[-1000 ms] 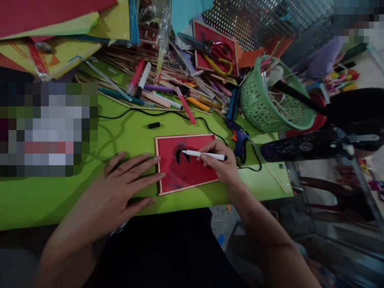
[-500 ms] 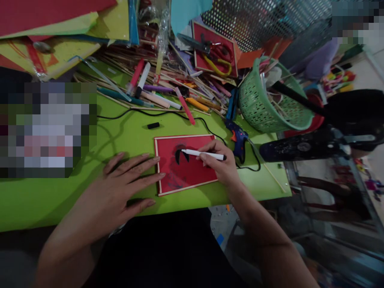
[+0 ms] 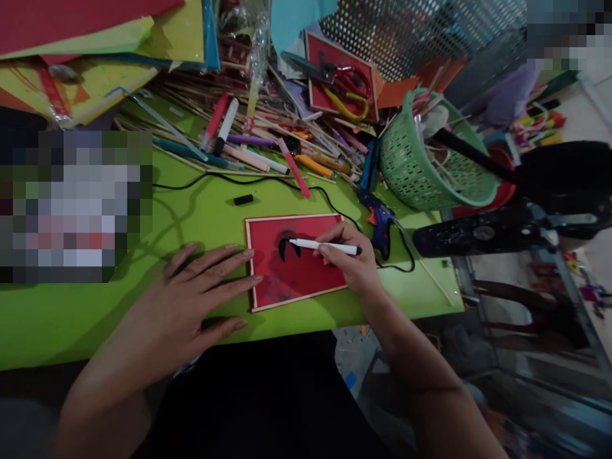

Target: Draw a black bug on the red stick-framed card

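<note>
A red card edged with thin pale sticks lies on the green table. Black curved marks show in its upper middle, and fainter dark sketch lines lie at its lower left. My right hand grips a white marker between thumb and fingers, its tip at the black marks. My left hand lies flat with fingers spread, the fingertips on the card's left edge. Just above the card rests a black marker cap.
Behind the card are loose markers, a pink one nearest, and many thin sticks. A blue glue gun with its cord lies right of the card. Scissors, a green basket and coloured paper stand farther back.
Almost nothing differs. The view has shifted very slightly, while both hands, the marker and the card keep their places.
</note>
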The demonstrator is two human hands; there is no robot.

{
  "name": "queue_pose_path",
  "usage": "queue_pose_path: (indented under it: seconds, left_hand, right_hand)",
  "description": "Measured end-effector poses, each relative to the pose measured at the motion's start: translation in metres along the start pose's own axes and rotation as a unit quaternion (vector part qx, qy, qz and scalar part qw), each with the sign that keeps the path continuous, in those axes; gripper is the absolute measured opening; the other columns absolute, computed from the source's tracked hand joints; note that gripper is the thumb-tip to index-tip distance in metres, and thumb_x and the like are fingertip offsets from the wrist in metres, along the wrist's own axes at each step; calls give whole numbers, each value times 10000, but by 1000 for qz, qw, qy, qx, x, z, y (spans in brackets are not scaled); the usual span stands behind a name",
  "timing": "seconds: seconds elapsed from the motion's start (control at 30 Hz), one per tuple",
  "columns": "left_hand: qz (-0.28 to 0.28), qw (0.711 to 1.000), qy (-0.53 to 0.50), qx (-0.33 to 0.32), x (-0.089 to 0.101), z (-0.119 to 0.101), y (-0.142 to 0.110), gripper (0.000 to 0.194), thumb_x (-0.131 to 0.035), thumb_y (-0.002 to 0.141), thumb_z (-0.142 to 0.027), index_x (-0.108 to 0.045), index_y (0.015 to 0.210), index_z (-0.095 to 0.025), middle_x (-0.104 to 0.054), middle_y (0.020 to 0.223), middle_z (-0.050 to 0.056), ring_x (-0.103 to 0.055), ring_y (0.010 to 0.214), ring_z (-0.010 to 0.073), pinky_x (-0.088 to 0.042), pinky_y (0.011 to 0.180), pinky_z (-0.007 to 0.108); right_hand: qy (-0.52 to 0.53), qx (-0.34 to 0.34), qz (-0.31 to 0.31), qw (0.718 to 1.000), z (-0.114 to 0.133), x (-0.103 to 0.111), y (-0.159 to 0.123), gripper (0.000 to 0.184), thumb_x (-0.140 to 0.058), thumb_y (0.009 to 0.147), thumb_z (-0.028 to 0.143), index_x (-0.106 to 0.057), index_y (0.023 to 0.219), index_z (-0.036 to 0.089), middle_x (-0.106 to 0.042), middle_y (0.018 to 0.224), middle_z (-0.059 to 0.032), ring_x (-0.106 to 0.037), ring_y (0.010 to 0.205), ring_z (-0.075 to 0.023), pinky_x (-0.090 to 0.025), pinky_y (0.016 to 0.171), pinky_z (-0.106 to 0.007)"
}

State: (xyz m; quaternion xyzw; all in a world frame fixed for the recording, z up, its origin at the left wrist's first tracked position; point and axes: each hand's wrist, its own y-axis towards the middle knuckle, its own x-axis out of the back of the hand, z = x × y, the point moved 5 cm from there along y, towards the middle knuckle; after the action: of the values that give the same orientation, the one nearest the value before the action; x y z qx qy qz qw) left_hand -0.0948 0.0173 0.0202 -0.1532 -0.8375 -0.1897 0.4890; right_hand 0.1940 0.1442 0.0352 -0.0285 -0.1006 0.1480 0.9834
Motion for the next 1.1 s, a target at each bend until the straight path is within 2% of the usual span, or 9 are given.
queue_pose_path:
  seconds: [0.13, 0.3, 0.43, 0.53, 0.67, 0.83, 0.97, 1.1]
  left_hand:
    - [-13, 999, 23, -35, 0, -1, 0, 542, -471, 1192, -703, -685, 1636, -476, -605, 1814, -37, -610, 1651, 313, -311, 1462, 593]
    - [14, 1000, 17, 10, -3, 1, -1, 485, -480, 1215, -613, -662, 1646, -484, -540, 1860, -88, -529, 1716, 281, -260, 1484, 560]
    - [-10, 999, 31, -26, -1, -1, -1, 519, -465, 1211, -660, -675, 1637, -450, -567, 1845, -56, -541, 1703, 261, -178, 1505, 517]
    - [-12, 998, 42, -37, -1, 0, 0, 509, -488, 1210, -639, -688, 1628, -429, -580, 1838, -38, -550, 1695, 248, -166, 1505, 492]
    - [-8, 1000, 21, -17, -2, 2, 0, 505, -497, 1185, -673, -682, 1622, -501, -585, 1827, -72, -573, 1680, 261, -205, 1496, 510]
    - [-18, 1000, -9, -10, 0, 1, 0, 510, -530, 1172, -719, -670, 1620, -519, -592, 1817, -103, -566, 1687, 238, -151, 1509, 444]
    - [-5, 1000, 3, -2, -1, 2, 0, 484, -530, 1181, -655, -656, 1631, -529, -582, 1826, -97, -575, 1682, 278, -214, 1500, 528]
    - [1, 999, 19, -26, -1, 2, 0, 505, -542, 1175, -636, -656, 1645, -491, -589, 1825, -55, -594, 1664, 311, -258, 1480, 577]
  right_hand:
    - [1, -2, -2, 1000, -1, 0, 0, 285, -950, 865, 471, -798, 911, 234, -810, 777, -21, -605, 598, -140, -461, 569, -282]
    - [-2, -7, -3, 1000, -1, -1, 1, 293, -953, 853, 477, -793, 908, 237, -813, 774, -21, -606, 595, -143, -468, 568, -283]
    - [-7, -9, -6, 1000, -1, 0, 0, 303, -949, 857, 493, -786, 907, 242, -810, 778, -19, -606, 595, -147, -479, 567, -287]
    - [-6, -9, -5, 1000, -1, 0, 0, 316, -957, 859, 501, -785, 908, 241, -810, 778, -22, -612, 599, -150, -482, 568, -288]
    - [2, -5, -2, 1000, -2, 0, 0, 322, -964, 864, 505, -785, 911, 242, -807, 773, -19, -603, 593, -143, -470, 567, -283]
    - [-6, -9, 1, 1000, -4, 1, 0, 327, -957, 873, 514, -793, 932, 238, -814, 797, -23, -612, 612, -147, -475, 583, -287]
    - [-12, -12, -2, 1000, -4, 1, 0, 297, -949, 877, 487, -800, 938, 236, -817, 790, -15, -607, 609, -142, -470, 591, -288]
    - [-11, -10, -4, 1000, -3, 1, 1, 286, -949, 883, 479, -802, 942, 240, -820, 794, -13, -602, 604, -141, -459, 589, -289]
